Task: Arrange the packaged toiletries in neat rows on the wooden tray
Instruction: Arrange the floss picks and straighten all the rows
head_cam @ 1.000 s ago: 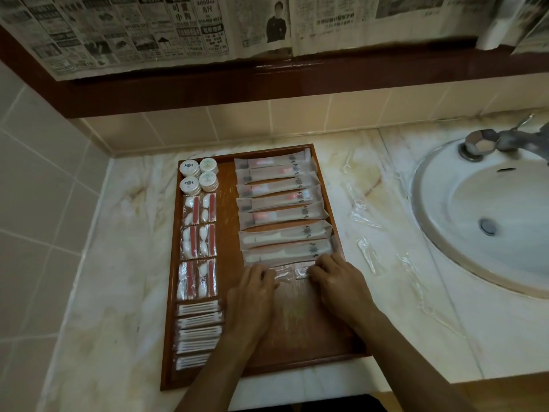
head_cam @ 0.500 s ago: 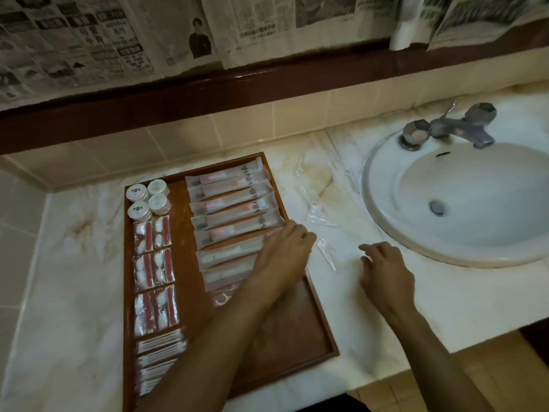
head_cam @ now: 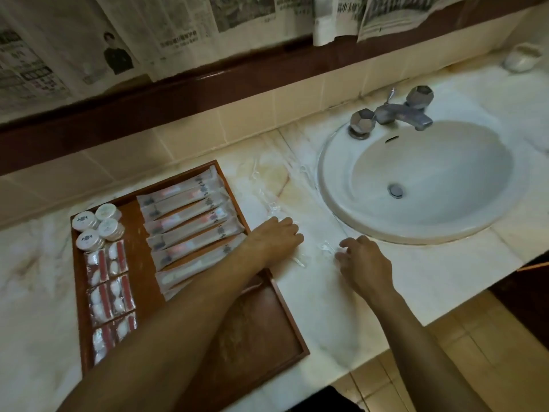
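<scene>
Reaching off the wooden tray [head_cam: 79, 295] for loose clear sachets [head_cam: 298, 261] on the counter [head_cam: 320, 316], between tray and sink [head_cam: 416, 179]. Left hand [head_cam: 274, 239] lies palm-down, fingers loosely bent over one; whether it grips, cannot tell. Right hand [head_cam: 364, 263] curled just beside another sachet [head_cam: 326, 248], holding nothing visible. Tray rows part-filled; front right bare. Next: pinch thin film cleanly, carry back.

Left hand [head_cam: 274, 239] reaches across tray [head_cam: 208, 361] onto worktop [head_cam: 332, 316], fingers flat on clear packet [head_cam: 298, 261]. Right hand [head_cam: 367, 263] curled over another packet [head_cam: 326, 247] beside sink [head_cam: 416, 179].
</scene>
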